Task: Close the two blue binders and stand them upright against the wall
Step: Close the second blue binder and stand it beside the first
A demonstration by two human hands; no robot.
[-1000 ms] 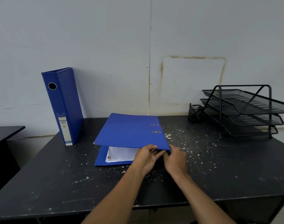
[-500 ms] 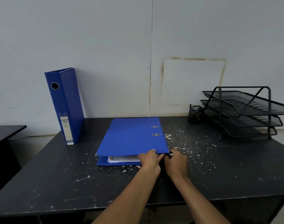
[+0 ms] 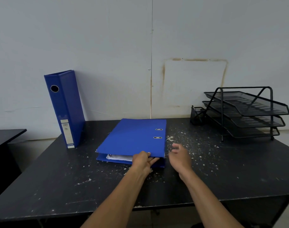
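One blue binder (image 3: 66,107) stands upright against the wall at the back left of the black table, spine facing me. A second blue binder (image 3: 135,139) lies flat in the middle of the table, its cover nearly down, white paper showing at the front gap. My left hand (image 3: 143,160) grips the front edge of that cover near the spine corner, thumb on top. My right hand (image 3: 180,156) hovers just right of the binder's spine, fingers apart, holding nothing.
A black three-tier mesh letter tray (image 3: 245,111) stands at the back right, with a small mesh holder (image 3: 196,115) beside it. The black table (image 3: 58,178) is flecked with white chips. Another dark desk (image 3: 5,137) edge shows at far left.
The flat binder's cover has come down from half raised to almost shut. My right hand has let go of the cover's edge and moved away to the right.
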